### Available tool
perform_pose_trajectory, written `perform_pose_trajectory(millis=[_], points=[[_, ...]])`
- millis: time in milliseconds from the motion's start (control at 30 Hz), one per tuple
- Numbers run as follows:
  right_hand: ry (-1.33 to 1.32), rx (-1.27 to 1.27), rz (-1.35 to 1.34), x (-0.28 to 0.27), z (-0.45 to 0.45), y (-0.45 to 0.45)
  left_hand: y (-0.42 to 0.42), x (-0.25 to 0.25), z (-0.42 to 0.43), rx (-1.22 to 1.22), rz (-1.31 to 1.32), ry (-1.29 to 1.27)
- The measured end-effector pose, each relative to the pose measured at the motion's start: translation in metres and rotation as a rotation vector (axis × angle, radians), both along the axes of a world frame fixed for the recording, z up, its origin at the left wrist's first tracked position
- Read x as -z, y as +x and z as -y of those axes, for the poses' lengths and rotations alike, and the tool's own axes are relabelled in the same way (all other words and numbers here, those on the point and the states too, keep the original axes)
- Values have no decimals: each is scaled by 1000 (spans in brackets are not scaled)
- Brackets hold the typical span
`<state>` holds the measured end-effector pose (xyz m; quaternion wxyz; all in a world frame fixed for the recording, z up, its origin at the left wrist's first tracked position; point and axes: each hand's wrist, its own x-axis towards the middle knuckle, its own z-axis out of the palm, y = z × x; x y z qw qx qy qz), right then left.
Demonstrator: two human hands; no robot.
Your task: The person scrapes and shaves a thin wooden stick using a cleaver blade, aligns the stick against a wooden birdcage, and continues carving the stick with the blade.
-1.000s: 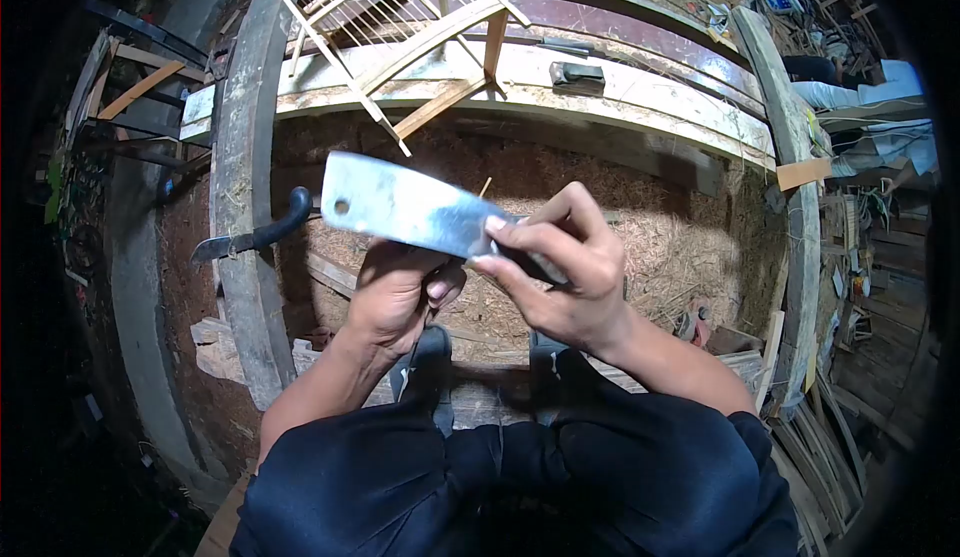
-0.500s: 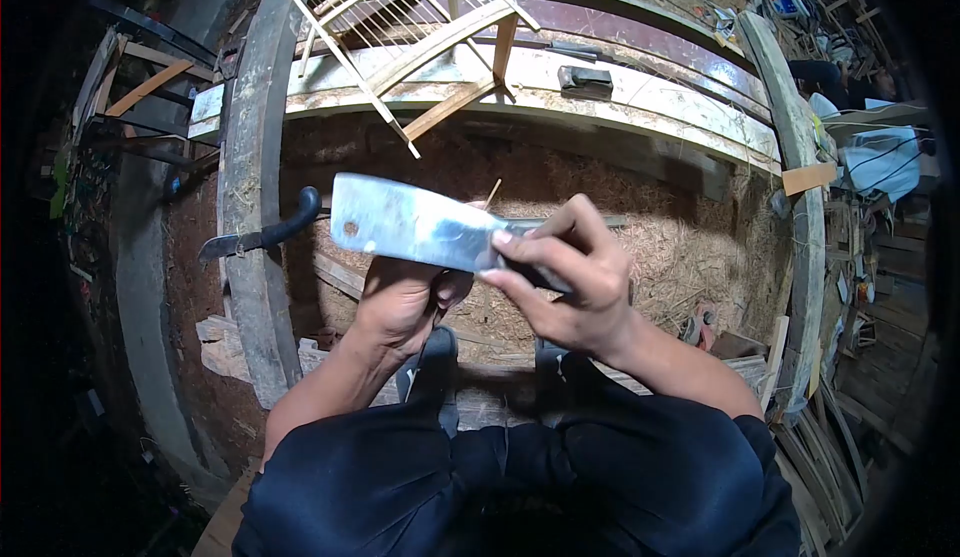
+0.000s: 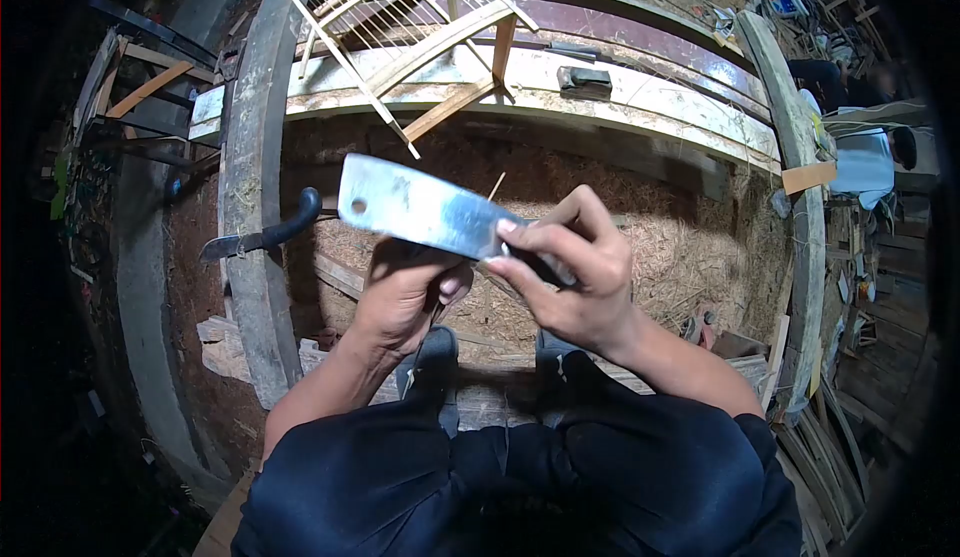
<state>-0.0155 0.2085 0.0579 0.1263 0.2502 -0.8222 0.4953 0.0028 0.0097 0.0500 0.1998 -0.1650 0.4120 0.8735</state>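
A cleaver [image 3: 415, 205] with a wide metal blade and a round hole near its far corner is gripped by its dark handle in my right hand [image 3: 590, 272]. My thumb and forefinger press at the base of the blade. Under the blade, my left hand [image 3: 395, 307] is closed, its fingers partly hidden. A thin wooden stick [image 3: 497, 188] pokes out beyond the blade's upper edge and seems to run down into my left hand. Whether the blade touches the stick I cannot tell.
A slatted wooden frame [image 3: 410, 42] leans on the pale plank [image 3: 660, 122] ahead, near a dark block [image 3: 585, 83]. A knife with a curved black handle [image 3: 290, 225] lies across the left beam [image 3: 255, 147]. Wood shavings [image 3: 690, 257] cover the ground. Another person sits at the far right.
The cleaver has tilted, its far end rising and shifting slightly right. My left hand stays nearly in place, with more of its fingers showing. At the right edge, the other person has moved.
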Motion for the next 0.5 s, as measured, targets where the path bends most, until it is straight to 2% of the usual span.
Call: perform_pose_trajectory(millis=[33, 167, 200, 233, 300, 333, 433, 467, 500], points=[[1, 24, -11, 1, -1, -2, -2, 2, 2, 61, -43, 4], [-14, 5, 33, -2, 2, 2, 2, 6, -5, -129, 23, -17], [8, 33, -1, 1, -1, -1, -1, 4, -2, -29, -78, -32], [-4, 92, -40, 4, -3, -5, -1, 4, -1, -27, -78, -33], [-2, 17, -31, 4, -3, 0, 1, 3, -1, -41, -86, -51], [19, -32, 21, -3, -1, 5, 4, 1, -4, -156, 32, 18], [-36, 92, -21, 2, 0, -4, -1, 1, -3, -51, -84, -51], [-23, 104, -15, -1, -1, -3, -2, -4, -5, -39, -41, -89], [-24, 102, -18, -2, 0, -1, 1, 1, -2, -30, -99, -38]])
